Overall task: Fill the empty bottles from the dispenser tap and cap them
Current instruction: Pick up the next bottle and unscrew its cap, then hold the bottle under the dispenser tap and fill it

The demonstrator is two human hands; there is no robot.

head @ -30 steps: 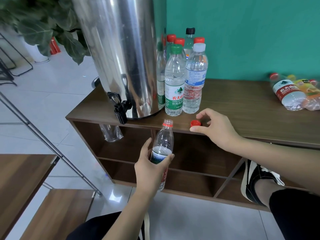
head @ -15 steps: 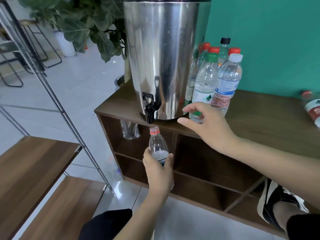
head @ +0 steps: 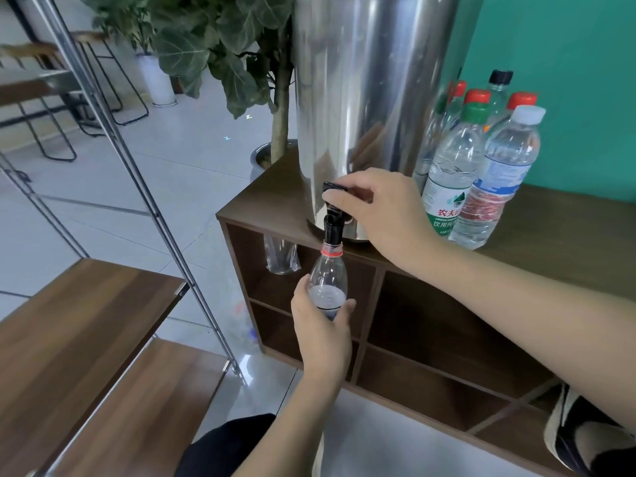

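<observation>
Centrally, a steel dispenser (head: 371,98) stands on a brown wooden cabinet (head: 568,242); all positions below are given relative to it. At its base, the black tap (head: 332,215) projects over the cabinet's front edge. The right hand (head: 385,211) rests on the tap's lever, fingers curled over it and pinching it. Directly below the tap, the left hand (head: 321,335) grips an uncapped clear bottle (head: 328,280) around its lower body, fingers and thumb wrapped round it; the bottle is upright, its red neck ring just under the spout. Its label is hidden by the hand.

Right of the dispenser, a cluster of capped bottles stands on the cabinet top. The green-capped bottle (head: 451,173) carries a green label with red Chinese characters, partly readable as 农夫; the white-capped bottle (head: 499,180), touching it, bears a blue-and-red label too blurred to read. Behind them are red-capped bottles (head: 476,97) and a black-capped bottle (head: 500,80).

Behind and left of the dispenser, a leafy potted plant (head: 220,46) stands on the floor. Below the dispenser, clear plastic (head: 280,253) hangs in an open cabinet compartment. Far left, a metal-framed wooden rack (head: 86,321) crosses the foreground.
</observation>
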